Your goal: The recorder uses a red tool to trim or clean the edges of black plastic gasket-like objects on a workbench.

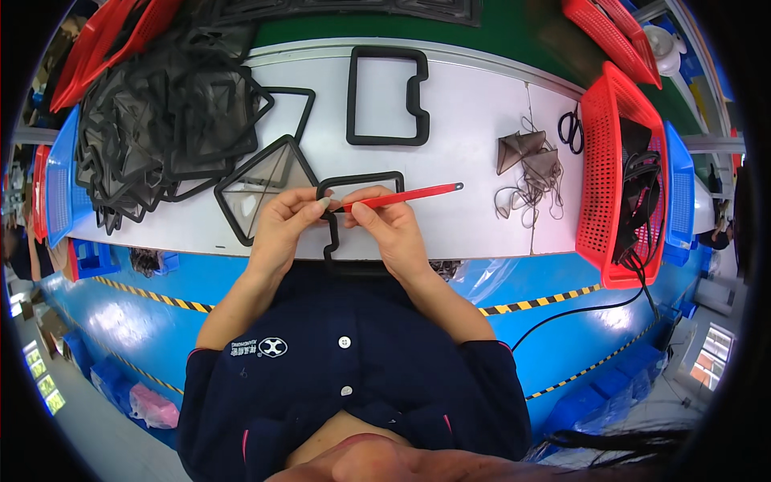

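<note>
At the near edge of the white table, my left hand (291,221) pinches the side of a black, notched rubber-like frame (371,178). My right hand (391,229) grips a slim, flat red tool (426,193) with a small hole in its outer end. Its working tip lies between my fingers at the frame's side, so I cannot make out its kind. Past the held frame lies a similar black frame (351,96) with a notch on its right. Close to my left hand rests a black-edged frame with grey mesh (269,173).
Many mesh frames (161,120) are heaped on the left. To the right lie grey mesh scraps with loose cords (530,161) and black-handled scissors (571,132). A red basket (594,177) holding black strips stands at the right end, beside a blue bin (680,181).
</note>
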The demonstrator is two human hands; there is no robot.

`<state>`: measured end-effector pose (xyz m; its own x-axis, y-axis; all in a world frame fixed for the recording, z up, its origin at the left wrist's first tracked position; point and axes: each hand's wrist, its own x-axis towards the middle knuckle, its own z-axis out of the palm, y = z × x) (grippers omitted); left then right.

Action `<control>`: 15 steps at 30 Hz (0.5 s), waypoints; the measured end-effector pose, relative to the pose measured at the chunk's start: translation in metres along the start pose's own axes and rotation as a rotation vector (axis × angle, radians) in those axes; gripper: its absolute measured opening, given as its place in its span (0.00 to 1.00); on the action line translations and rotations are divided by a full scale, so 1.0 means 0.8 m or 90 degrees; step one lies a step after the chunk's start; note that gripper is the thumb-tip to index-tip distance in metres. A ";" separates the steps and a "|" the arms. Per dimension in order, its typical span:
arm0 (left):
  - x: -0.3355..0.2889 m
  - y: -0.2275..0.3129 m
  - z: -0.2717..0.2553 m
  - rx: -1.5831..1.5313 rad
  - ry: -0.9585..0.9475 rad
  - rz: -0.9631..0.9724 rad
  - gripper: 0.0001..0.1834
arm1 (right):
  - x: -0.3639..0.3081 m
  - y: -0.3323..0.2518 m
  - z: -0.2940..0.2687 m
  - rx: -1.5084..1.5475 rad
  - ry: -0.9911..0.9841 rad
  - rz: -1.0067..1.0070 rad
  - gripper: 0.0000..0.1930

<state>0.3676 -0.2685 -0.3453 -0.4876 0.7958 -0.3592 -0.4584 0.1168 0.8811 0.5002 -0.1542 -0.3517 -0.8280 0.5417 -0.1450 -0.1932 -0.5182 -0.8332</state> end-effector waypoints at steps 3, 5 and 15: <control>0.001 0.002 -0.003 -0.028 0.021 -0.018 0.13 | 0.002 0.005 0.003 0.010 0.010 0.009 0.09; 0.002 0.001 -0.007 -0.041 0.016 -0.029 0.13 | 0.004 0.009 0.003 -0.002 0.003 0.021 0.09; 0.008 0.004 -0.006 -0.091 -0.032 -0.024 0.12 | 0.010 0.013 0.009 0.073 -0.024 0.073 0.09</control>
<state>0.3594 -0.2662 -0.3460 -0.4323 0.8215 -0.3717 -0.5781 0.0639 0.8135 0.4877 -0.1603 -0.3577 -0.8671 0.4502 -0.2134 -0.1532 -0.6485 -0.7456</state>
